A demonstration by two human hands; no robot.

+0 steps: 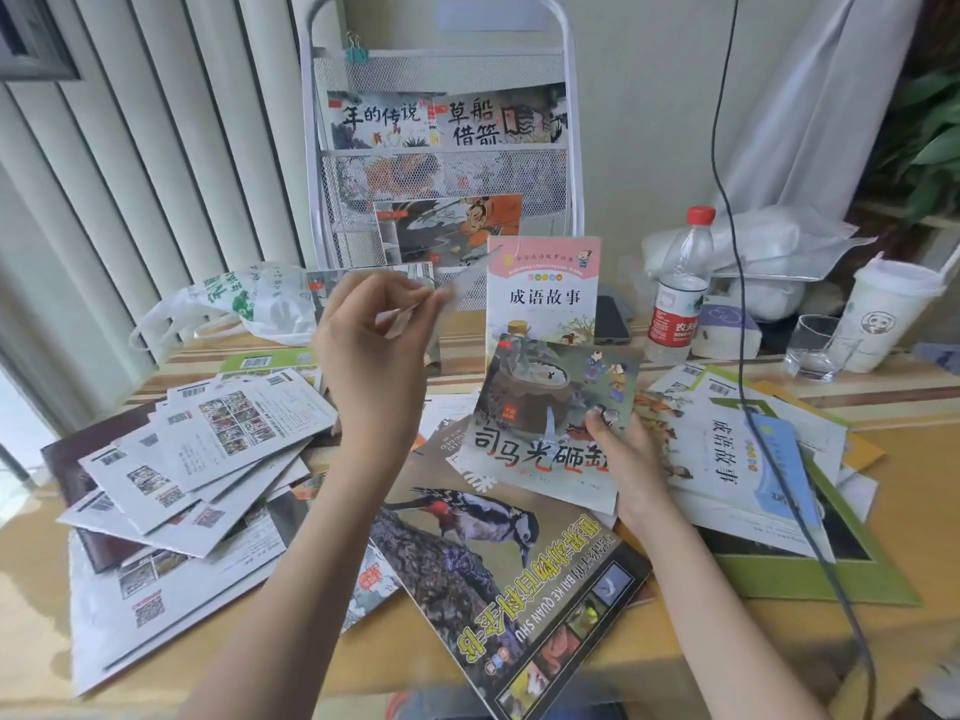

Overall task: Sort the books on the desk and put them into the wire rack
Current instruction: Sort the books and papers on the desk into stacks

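The person's right hand [621, 454] grips a thin picture book [550, 423] by its right edge, the thumb on the cover, holding it up above the desk [909, 558]. The left hand [374, 345] is raised at about ten o'clock from this book. Its fingertips pinch something thin and pale, perhaps a clear wrapper or a page; it is blurred and I cannot tell which.

The book looks light and bendy, a soft cover with few pages. I think one hand at the edge is enough, but it may sag or slip, since the cover seems glossy. A grip near the spine or with both hands would keep it flat when it goes into the rack.

The wire rack [441, 168] stands at twelve o'clock, at the back of the desk. Its upper pocket already holds two books [447, 119] side by side, and a lower pocket holds another one. A pink book [543, 288] stands just behind the held book.

Many books lie loose on the desk. A pile of white booklets [208, 459] is at nine o'clock, a big bird book [498, 574] at six o'clock, and more books at three o'clock. A water bottle [678, 293], a glass [818, 348] and a paper cup [888, 314] stand at two o'clock, and a plastic bag [244, 304] at ten o'clock. A dark cable [737, 356] hangs down across the right side. Curtains and a plant are behind.
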